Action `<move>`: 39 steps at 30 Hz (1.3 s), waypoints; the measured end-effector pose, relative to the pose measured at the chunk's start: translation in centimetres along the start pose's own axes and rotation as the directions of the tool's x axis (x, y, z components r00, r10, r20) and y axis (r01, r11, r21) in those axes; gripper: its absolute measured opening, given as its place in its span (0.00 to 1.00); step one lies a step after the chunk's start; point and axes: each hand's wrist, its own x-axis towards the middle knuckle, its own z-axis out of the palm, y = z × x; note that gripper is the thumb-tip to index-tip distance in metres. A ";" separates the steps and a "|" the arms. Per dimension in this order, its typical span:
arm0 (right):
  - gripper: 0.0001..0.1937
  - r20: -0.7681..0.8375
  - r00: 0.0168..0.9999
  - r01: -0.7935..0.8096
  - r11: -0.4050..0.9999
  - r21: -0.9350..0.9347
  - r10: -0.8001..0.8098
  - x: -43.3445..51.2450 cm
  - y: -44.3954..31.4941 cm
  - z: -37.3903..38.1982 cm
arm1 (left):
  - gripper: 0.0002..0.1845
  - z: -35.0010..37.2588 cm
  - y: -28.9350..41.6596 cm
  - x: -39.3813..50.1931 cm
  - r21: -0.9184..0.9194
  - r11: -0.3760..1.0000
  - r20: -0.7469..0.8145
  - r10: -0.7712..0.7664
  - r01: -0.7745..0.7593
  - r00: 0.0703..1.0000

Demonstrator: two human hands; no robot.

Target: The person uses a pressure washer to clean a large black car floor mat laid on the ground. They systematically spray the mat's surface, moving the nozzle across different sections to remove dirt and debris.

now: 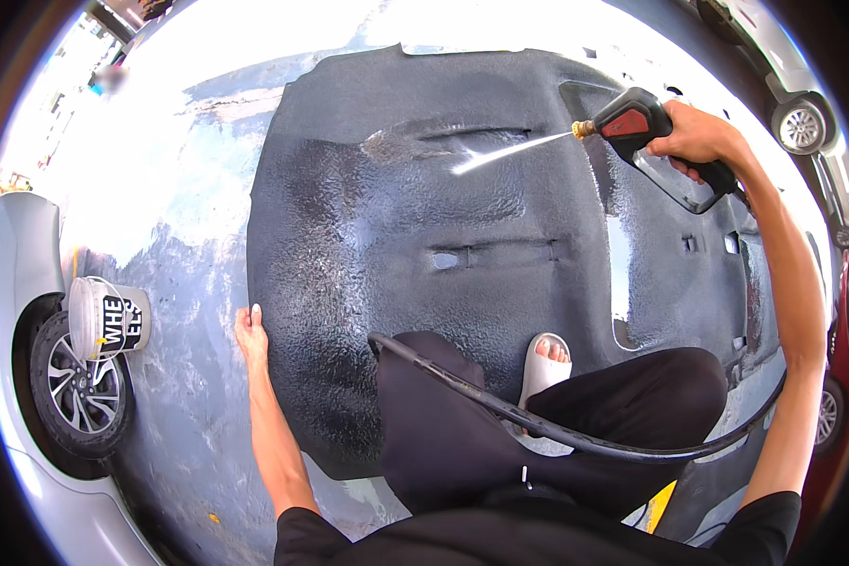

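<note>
My right hand (700, 132) grips a black pressure-washer trigger gun (633, 120) with a red panel and a brass-coloured nozzle. White water spray (509, 152) shoots leftward from it onto a large moulded dark car floor carpet (403, 283). The carpet glistens wet and has slots and cut-outs. At its left edge is my left hand (252, 336), thumb pointing up; whether the fingers pinch the edge cannot be told. A black hose (516, 410) loops across my legs. My foot in a light slide sandal (541, 375) rests on the carpet.
A lidded white bucket (124, 315) bearing large lettering stands beside the wheel (81, 385) of a silver car (64, 495) at left. More vehicles are parked at right, including a red car (838, 368). Painted, worn concrete floor (191, 396) surrounds the carpet.
</note>
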 end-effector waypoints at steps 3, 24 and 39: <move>0.21 0.003 1.000 -0.002 1.000 -0.022 0.002 -0.7 -0.2 -0.1 | 0.20 -0.6 1.6 0.0 -0.095 0.995 -0.005 -0.017 0.017 1.000; 0.18 -0.126 0.990 0.063 0.997 -0.052 -0.069 -2.1 -3.7 3.3 | 0.22 5.2 -8.3 1.5 0.368 0.840 -0.115 -0.383 0.398 0.916; 0.19 -0.147 0.986 0.059 0.990 -0.126 -0.077 -0.3 -8.8 5.4 | 0.78 16.1 3.9 -5.9 0.568 0.787 0.356 -0.498 0.240 0.790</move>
